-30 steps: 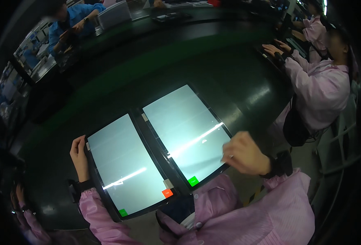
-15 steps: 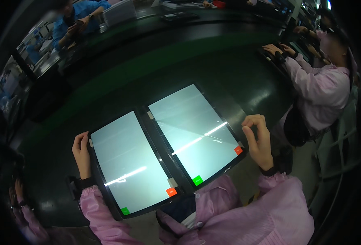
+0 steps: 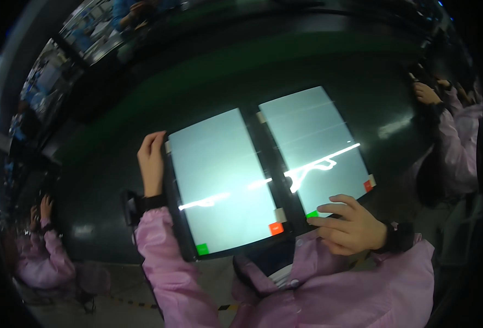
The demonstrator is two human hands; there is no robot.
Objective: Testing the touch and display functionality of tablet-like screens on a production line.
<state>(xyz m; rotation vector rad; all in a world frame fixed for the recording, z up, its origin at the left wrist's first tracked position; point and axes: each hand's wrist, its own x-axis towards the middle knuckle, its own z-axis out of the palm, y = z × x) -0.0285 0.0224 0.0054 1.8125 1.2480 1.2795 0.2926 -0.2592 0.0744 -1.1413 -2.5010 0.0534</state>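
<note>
Now, head view: left screen and right screen glow side by side on the dark table; left hand, fingers bent at the left screen's far corner, can't tell if it's pinching; right hand, fingers spread, at the right screen's green square

The left hand curls by the upper left corner of the left tablet, which lies lit beside the right tablet on a dark table. The right hand spreads its fingers by a green square (a red square marks the other lower corner), though fingertip contact is hard to tell.
</note>
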